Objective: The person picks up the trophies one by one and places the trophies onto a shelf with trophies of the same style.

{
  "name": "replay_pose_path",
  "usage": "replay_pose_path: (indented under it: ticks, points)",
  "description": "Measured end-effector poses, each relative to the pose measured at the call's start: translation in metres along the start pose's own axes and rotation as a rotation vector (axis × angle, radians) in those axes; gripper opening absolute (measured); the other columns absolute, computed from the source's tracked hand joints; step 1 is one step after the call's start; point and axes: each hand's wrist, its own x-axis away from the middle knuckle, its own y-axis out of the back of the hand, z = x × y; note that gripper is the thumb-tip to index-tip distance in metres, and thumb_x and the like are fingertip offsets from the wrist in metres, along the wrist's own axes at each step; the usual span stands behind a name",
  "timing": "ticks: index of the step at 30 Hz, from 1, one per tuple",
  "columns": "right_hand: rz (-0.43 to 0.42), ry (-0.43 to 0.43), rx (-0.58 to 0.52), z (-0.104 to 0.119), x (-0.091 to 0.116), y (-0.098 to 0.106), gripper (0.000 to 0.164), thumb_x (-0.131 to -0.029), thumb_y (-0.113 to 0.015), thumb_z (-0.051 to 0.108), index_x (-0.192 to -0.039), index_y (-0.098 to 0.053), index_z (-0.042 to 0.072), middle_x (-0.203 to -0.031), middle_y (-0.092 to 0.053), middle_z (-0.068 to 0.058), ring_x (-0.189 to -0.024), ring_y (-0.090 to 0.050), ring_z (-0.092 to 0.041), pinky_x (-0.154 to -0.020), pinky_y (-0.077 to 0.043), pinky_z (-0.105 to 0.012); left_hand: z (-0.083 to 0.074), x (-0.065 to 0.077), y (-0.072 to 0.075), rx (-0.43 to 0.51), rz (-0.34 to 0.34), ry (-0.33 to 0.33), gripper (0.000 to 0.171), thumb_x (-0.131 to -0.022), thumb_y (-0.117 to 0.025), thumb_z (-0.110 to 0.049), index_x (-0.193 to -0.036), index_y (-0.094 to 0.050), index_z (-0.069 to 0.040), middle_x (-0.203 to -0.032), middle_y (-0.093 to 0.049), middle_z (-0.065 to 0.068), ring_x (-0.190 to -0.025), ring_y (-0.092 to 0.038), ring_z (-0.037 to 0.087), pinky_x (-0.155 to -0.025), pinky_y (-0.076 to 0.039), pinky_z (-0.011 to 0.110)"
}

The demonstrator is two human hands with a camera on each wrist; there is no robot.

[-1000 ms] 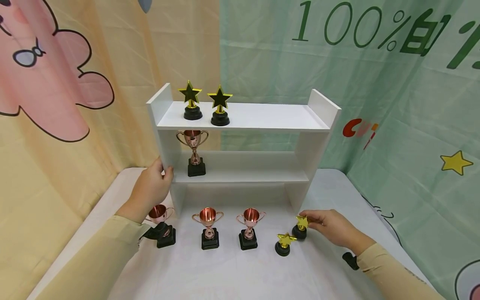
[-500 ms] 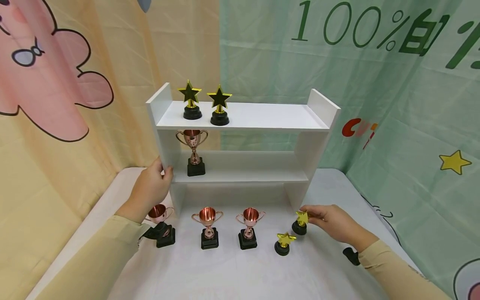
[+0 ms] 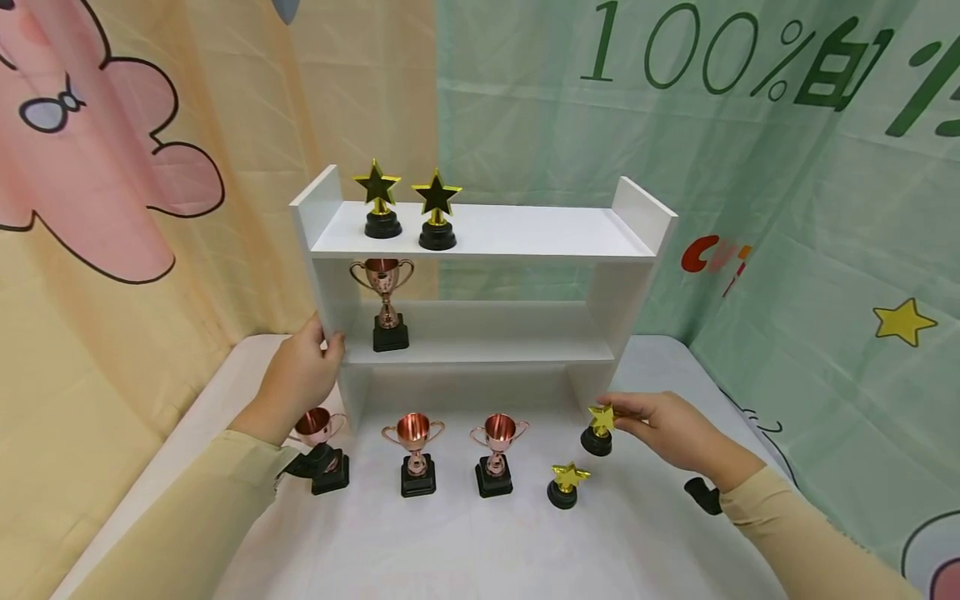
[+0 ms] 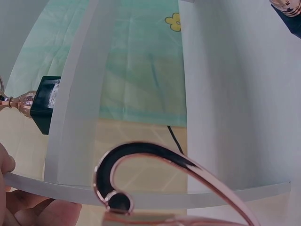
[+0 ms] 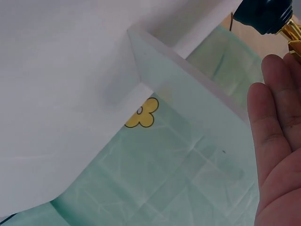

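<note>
My left hand [image 3: 300,367] grips the left side panel of a white shelf unit [image 3: 517,333]; its fingertips curl around the panel edge in the left wrist view. With its fingertips, my right hand [image 3: 671,429] pinches a gold star trophy [image 3: 597,439] by the star, just off the unit's lower right corner. That trophy tilts slightly and appears raised off the table. In the right wrist view its black base [image 5: 265,15] shows, while most of the star is hidden. A second star trophy [image 3: 563,490] stands on the table nearby.
Two star trophies [image 3: 381,208] stand at the top shelf's left, above a rose-gold cup trophy [image 3: 390,321] on the middle shelf. Two more cups [image 3: 416,458] stand before the unit. Another cup [image 3: 330,471] is partly behind my left forearm. Printed curtains surround the white table [image 3: 450,550].
My right hand has moved up and slightly away, toward the shelf unit, carrying the star trophy from beside the second one. My left hand keeps its grip on the panel.
</note>
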Motion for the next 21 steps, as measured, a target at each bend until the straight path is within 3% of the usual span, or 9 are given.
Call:
replay_pose_path:
  ticks: [14,21]
  points:
    - [-0.067,0.14,0.049,0.031,-0.009,0.033,0.039,-0.098,-0.074,0.012,-0.137,-0.071,0.016,-0.12,-0.079,0.001,-0.102,-0.077,-0.014,-0.085,-0.062,-0.032,0.002,-0.001,-0.001,0.001,0.001,0.0,0.047,-0.111,-0.046,-0.026,-0.152,-0.047,-0.004,-0.144,-0.06,0.03,-0.121,-0.066,0.053,-0.097,-0.051,0.068]
    - [-0.123,0.225,0.07,0.046,-0.018,0.049,0.041,-0.094,-0.076,0.008,-0.135,-0.072,0.012,-0.116,-0.08,-0.002,-0.102,-0.078,-0.022,-0.079,-0.061,-0.029,0.002,0.0,-0.001,0.006,0.005,0.003,0.048,-0.111,-0.046,-0.026,-0.154,-0.045,-0.004,-0.146,-0.059,0.03,-0.122,-0.065,0.053,-0.097,-0.051,0.068]
